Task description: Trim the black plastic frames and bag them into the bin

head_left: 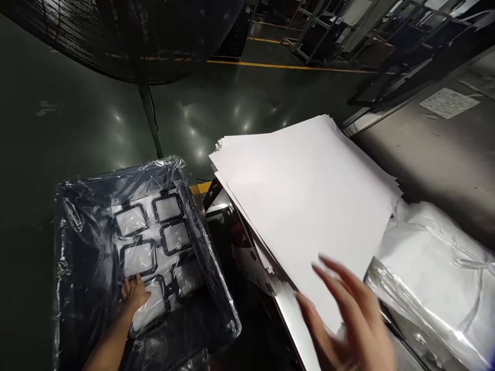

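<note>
My left hand point(135, 294) reaches down into a plastic-lined bin point(79, 288). Its fingers are spread at the upper left corner of a black rectangular frame-shaped part point(151, 305) with a pale middle. Whether the fingertips grip its edge cannot be made out. Several similar parts, among them a black frame point(138, 258) just above the hand, lie in two rows on a white sheet inside the bin. Over the near corner of a stack of large white paper sheets point(305, 190) hovers my right hand point(350, 314), slightly blurred, fingers apart and holding nothing.
Right of the stack lies a white bundle in clear plastic point(436, 263). A metal panel point(436, 144) with a paper label rises behind it. At the upper left stands a large fan point(127, 41) on a pole. Racks point(328, 31) stand beyond a yellow floor line.
</note>
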Available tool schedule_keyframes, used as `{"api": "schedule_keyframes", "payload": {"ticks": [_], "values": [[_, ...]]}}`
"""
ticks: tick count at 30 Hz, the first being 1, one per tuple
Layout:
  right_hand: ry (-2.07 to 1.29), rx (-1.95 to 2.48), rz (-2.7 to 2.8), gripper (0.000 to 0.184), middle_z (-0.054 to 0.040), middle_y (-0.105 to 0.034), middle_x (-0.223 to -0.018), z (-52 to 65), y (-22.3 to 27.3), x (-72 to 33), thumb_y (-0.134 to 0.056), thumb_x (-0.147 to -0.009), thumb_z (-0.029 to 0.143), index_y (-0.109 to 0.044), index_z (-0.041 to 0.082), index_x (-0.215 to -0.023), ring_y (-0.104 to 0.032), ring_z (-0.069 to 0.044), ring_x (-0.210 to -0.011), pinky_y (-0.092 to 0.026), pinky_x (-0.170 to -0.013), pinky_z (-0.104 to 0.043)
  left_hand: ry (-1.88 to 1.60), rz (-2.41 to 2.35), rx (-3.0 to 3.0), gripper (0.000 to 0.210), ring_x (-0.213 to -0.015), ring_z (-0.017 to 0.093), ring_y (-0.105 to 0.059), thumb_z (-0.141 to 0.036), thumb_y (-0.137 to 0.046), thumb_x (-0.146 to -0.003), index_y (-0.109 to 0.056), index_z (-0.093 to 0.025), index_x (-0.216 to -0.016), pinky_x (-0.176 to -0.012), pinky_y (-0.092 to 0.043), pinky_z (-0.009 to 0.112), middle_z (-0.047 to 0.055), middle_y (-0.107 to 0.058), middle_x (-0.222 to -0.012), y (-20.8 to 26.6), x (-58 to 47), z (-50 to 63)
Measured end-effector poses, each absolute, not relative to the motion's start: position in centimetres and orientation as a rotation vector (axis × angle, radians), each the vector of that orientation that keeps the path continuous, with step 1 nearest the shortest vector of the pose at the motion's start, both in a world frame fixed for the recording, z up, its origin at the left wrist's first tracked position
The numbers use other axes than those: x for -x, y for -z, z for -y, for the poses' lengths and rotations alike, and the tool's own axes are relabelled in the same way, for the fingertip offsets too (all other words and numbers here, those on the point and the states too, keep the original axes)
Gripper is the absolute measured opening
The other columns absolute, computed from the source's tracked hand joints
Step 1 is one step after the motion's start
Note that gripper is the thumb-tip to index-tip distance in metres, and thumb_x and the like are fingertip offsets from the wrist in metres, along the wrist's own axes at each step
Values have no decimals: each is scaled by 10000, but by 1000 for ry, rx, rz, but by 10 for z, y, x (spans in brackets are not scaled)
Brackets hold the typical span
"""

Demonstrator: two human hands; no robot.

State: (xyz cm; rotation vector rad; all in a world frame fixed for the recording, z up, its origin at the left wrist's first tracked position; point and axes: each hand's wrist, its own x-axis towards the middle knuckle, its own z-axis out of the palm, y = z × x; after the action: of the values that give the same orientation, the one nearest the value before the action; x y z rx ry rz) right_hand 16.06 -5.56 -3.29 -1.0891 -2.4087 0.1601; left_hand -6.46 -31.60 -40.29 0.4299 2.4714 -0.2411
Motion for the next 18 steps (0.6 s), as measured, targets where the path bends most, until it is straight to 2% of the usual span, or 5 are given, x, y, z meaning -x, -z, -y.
{"api": "schedule_keyframes", "payload": {"ticks": [3, 5, 11, 14, 18], "values": [[187, 1182, 2618, 743, -288, -211, -1285, 20, 58, -140, -352, -746, 598, -302, 35, -1229, -199, -419, -1178, -290, -828, -578, 198, -2585, -382, 439, -1166, 294, -319, -293, -476, -777, -371, -194, -1191, -920, -248, 545, 92, -318, -1323, 392, 52, 320], [266, 1288, 2739, 789, -303, -192, -1291, 9, 81, -134, -316, -745, 620, -268, 13, -1246, -159, -446, -1179, -281, -808, -601, 174, -2626, -288, 477, -1194, 308, -267, -327, -451, -785, -318, -205, -1226, -934, -212, 558, 91, -233, -1369, 387, 36, 326], [233, 1259, 2861, 611, -263, -249, -1294, 6, 101, -145, -356, -807, 479, -321, 45, -1235, -186, -421, -1184, -308, -823, -571, 46, -2342, -77, 456, -1140, 302, -357, -348, -502, -752, -402, -208, -1174, -891, -308, 524, 82, -346, -1306, 398, 4, 348], [1, 1167, 2915, 447, -193, -346, -1273, 1, 79, -151, -323, -817, 183, -318, 96, -1255, -284, -336, -1178, -379, -838, -490, -28, -2236, -39, 395, -1114, 282, -393, -296, -519, -752, -448, -190, -1126, -882, -323, 516, 85, -392, -1271, 403, 13, 348], [-307, 1113, 2815, 687, -61, -404, -1262, 20, 46, -150, -280, -674, -28, -215, 241, -1303, -420, -230, -1112, -415, -858, -421, -236, -2192, 27, 310, -1032, 251, -470, -250, -512, -762, -492, -164, -1060, -833, -382, 488, 84, -477, -1177, 389, 40, 331]]}}
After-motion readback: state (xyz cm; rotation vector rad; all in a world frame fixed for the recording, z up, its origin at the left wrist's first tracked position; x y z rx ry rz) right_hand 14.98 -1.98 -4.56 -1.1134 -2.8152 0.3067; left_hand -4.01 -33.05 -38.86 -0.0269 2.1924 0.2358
